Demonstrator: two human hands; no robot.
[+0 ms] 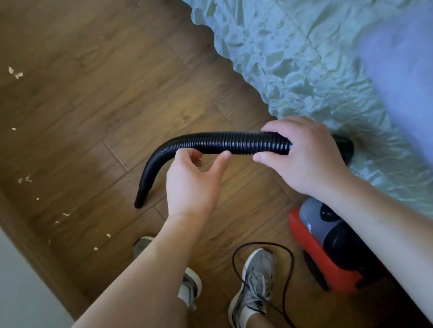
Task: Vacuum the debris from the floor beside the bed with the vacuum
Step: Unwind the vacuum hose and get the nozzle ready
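A black ribbed vacuum hose (223,141) arches over the wooden floor (110,95), and its smooth nozzle tip (140,200) points down at the boards. My right hand (303,154) grips the hose near its right end. My left hand (195,182) sits just under the middle of the hose with loosely curled fingers, its thumb touching the underside. The red and grey vacuum body (320,249) stands on the floor by the bed, partly hidden by my right forearm. Pale scraps of debris (15,73) lie scattered along the floor's left side.
The bed (299,19) with a crinkled pale green cover fills the right side. A wooden baseboard (18,227) and a wall run along the left. A black power cord (253,247) loops over my right shoe (255,278). My left shoe (191,284) stands beside it.
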